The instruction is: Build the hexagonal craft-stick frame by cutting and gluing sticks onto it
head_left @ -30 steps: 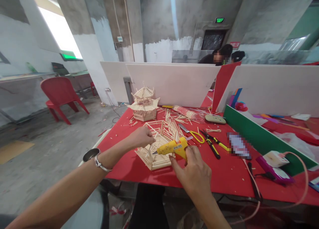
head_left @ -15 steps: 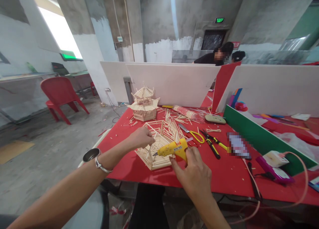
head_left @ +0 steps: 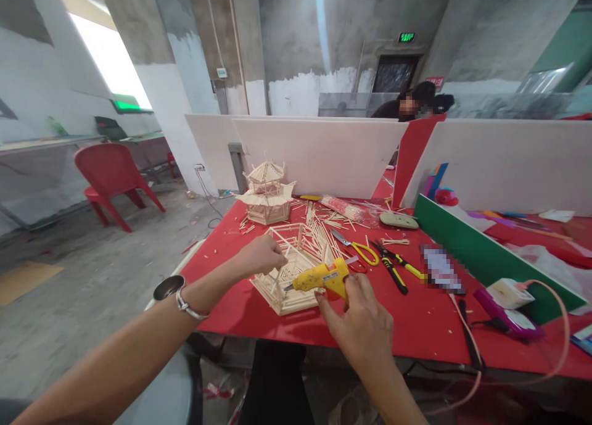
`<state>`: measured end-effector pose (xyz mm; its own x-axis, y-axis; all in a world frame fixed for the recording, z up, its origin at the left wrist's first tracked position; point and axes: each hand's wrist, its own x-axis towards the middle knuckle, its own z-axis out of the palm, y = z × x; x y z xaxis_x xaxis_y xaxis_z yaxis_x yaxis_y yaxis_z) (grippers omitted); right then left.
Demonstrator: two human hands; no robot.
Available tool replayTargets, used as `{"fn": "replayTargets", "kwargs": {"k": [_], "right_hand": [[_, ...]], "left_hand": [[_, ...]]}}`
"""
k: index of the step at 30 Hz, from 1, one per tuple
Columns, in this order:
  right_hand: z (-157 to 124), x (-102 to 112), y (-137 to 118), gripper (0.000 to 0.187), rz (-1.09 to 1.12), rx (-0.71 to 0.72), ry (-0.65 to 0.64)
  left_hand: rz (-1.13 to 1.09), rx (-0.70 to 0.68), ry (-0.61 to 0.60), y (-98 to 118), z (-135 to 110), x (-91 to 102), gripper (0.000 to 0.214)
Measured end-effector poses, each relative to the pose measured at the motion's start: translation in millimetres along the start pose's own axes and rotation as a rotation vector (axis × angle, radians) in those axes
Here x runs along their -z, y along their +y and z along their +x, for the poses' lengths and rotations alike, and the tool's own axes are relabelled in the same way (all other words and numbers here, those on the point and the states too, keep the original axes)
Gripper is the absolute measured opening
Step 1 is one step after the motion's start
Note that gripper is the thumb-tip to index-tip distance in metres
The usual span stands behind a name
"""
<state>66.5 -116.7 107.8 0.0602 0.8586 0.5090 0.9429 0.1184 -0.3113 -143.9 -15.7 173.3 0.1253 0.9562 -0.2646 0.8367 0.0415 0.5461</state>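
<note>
My right hand [head_left: 363,323] is closed round the grip of a yellow hot glue gun [head_left: 319,277], whose nozzle points left at a flat structure of thin wooden sticks [head_left: 289,277] on the red table [head_left: 416,326]. My left hand [head_left: 261,255] rests on that structure with its fingers pinched on a thin wooden stick [head_left: 279,277]. A watch and bracelet sit on my left wrist.
A finished wooden stick pagoda [head_left: 267,192] stands at the back, with loose sticks [head_left: 324,231] around it. Yellow-handled scissors [head_left: 358,248], pliers [head_left: 393,268] and a cable [head_left: 472,345] lie to the right. White partitions [head_left: 319,153] and a green board [head_left: 481,255] fence the table. A person sits behind; a red chair [head_left: 111,175] stands left.
Both hands have stayed almost still. The glue gun's nozzle has edged slightly down and left toward the stick structure.
</note>
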Motion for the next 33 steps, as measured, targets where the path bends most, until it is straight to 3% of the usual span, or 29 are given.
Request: {"fn": "replayTargets", "kwargs": {"k": [33], "right_hand": [[-1.8, -2.8, 2.8, 0.039, 0.012, -0.001, -0.011]], "left_hand": [[0.028, -0.048, -0.016, -6.4, 5.4, -0.6, 0.018]]}}
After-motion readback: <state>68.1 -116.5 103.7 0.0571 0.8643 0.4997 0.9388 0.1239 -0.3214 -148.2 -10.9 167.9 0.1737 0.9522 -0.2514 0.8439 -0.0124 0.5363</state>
